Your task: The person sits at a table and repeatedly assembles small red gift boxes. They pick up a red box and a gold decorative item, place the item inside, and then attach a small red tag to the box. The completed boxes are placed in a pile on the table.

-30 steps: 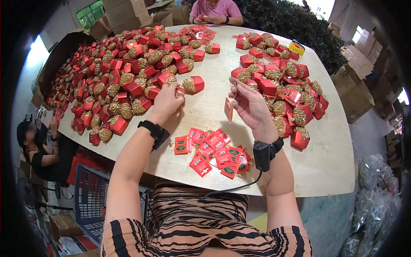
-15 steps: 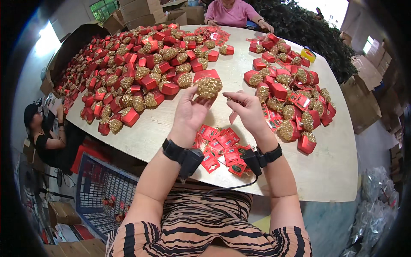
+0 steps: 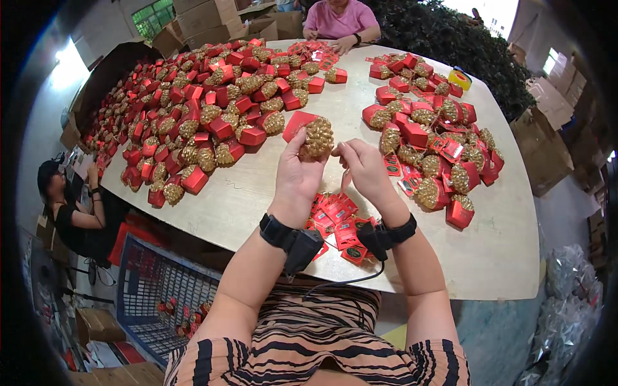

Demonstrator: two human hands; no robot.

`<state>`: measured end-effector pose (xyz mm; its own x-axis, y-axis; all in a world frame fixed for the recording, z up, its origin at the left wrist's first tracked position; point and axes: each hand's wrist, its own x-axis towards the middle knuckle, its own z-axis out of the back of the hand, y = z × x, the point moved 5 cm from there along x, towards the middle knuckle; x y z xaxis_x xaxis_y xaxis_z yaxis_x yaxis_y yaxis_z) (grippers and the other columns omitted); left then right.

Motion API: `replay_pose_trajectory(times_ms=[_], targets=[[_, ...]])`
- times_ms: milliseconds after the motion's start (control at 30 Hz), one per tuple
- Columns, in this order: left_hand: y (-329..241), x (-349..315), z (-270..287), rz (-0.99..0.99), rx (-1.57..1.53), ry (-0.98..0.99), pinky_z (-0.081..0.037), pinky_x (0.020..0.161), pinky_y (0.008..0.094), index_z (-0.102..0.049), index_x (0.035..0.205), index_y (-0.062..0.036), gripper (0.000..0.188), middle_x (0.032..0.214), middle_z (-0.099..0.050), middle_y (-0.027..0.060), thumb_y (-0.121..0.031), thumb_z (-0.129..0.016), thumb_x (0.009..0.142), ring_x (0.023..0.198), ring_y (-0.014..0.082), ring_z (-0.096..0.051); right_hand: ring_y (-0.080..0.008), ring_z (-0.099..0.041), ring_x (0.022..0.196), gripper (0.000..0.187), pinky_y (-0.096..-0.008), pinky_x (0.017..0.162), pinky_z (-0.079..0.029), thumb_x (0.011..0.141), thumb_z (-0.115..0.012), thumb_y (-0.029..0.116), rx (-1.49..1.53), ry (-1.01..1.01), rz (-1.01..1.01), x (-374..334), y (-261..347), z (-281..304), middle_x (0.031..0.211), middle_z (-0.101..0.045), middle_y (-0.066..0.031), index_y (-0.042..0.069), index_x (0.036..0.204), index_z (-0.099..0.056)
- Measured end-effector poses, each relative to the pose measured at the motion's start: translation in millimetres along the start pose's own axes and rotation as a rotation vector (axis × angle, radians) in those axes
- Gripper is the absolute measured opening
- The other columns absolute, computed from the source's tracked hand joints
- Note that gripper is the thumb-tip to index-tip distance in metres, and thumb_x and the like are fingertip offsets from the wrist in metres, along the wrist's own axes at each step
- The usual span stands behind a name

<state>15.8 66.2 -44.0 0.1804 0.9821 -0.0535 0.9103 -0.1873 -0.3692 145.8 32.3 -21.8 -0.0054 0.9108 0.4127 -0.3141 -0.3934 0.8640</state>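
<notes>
My left hand (image 3: 301,168) is closed around a gold, knobbly ornament (image 3: 318,137) with a red angular end, held over the table with the red part pointing up and left. Close beside it on the right, my right hand (image 3: 362,166) is pinched. A small tag (image 3: 346,181) hangs below its fingers, seen nearly edge-on; any string in the pinch is too fine to make out. Under my hands lies a loose pile of red printed tags (image 3: 338,210), partly covered by my wrists and straps.
A big heap of similar ornaments (image 3: 209,114) fills the table's left side; a smaller group (image 3: 430,168) lies right. A yellow tape roll (image 3: 459,79) sits at the far right edge. A blue basket (image 3: 168,302) stands lower left. Two other people are at the table, one in pink (image 3: 342,24).
The ornament has turned more upright in my left hand, which moved slightly right. My right hand has come nearer to it. The far person's hand has drawn in toward the tags there.
</notes>
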Motion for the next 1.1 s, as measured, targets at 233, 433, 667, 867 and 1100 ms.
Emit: replay_pose_trajectory(times_ms=[233, 433, 667, 867, 1100], targets=[[6, -4, -7, -0.002, 0.068, 0.042, -0.043, 0.093, 0.0395, -0.051, 0.113, 0.0009, 0.031, 0.112, -0.057, 0.0134, -0.014, -0.057, 0.087, 0.105, 0.0249, -0.054, -0.0170, -0.051, 0.057, 0.034, -0.0299, 0.056, -0.041, 0.094, -0.042, 0.023, 0.052, -0.057, -0.005, 0, -1, 0, 0.063, -0.054, -0.0104, -0.003, 0.077, -0.055], [9, -9, -15, -0.135, 0.123, 0.084, -0.042, 0.095, 0.0371, -0.049, 0.115, -0.0006, 0.029, 0.113, -0.056, 0.0112, -0.010, -0.056, 0.088, 0.106, 0.0227, -0.054, -0.0081, -0.042, 0.054, 0.038, -0.0247, 0.050, -0.035, 0.097, -0.040, 0.027, 0.131, -0.127, 0.006, -1, -6, -3, 0.059, -0.046, -0.0010, 0.001, 0.071, -0.051], [11, -19, -31, -0.256, 0.177, 0.181, -0.044, 0.090, 0.0340, -0.043, 0.120, -0.0042, 0.036, 0.113, -0.054, 0.0090, -0.008, -0.058, 0.087, 0.102, 0.0200, -0.054, -0.0061, -0.037, 0.053, 0.037, -0.0227, 0.049, -0.032, 0.098, -0.038, 0.027, 0.327, -0.144, -0.050, -4, -2, -4, 0.059, -0.042, 0.0020, 0.004, 0.070, -0.047], [10, -23, -35, -0.286, 0.241, 0.186, -0.045, 0.087, 0.0320, -0.041, 0.121, -0.0044, 0.041, 0.111, -0.053, 0.0083, -0.005, -0.060, 0.085, 0.100, 0.0186, -0.054, -0.0055, -0.038, 0.054, 0.036, -0.0220, 0.049, -0.033, 0.098, -0.037, 0.026, 0.425, -0.135, -0.079, -3, 0, -4, 0.060, -0.042, 0.0028, 0.005, 0.070, -0.047], [9, -29, -34, -0.384, 0.356, 0.175, -0.043, 0.087, 0.0334, -0.042, 0.120, -0.0070, 0.036, 0.111, -0.054, 0.0062, -0.008, -0.057, 0.087, 0.100, 0.0179, -0.054, -0.0054, -0.038, 0.054, 0.033, -0.0211, 0.049, -0.034, 0.098, -0.037, 0.027, 0.606, -0.130, -0.109, -5, -12, -17, 0.062, -0.042, 0.0028, 0.007, 0.074, -0.046]])
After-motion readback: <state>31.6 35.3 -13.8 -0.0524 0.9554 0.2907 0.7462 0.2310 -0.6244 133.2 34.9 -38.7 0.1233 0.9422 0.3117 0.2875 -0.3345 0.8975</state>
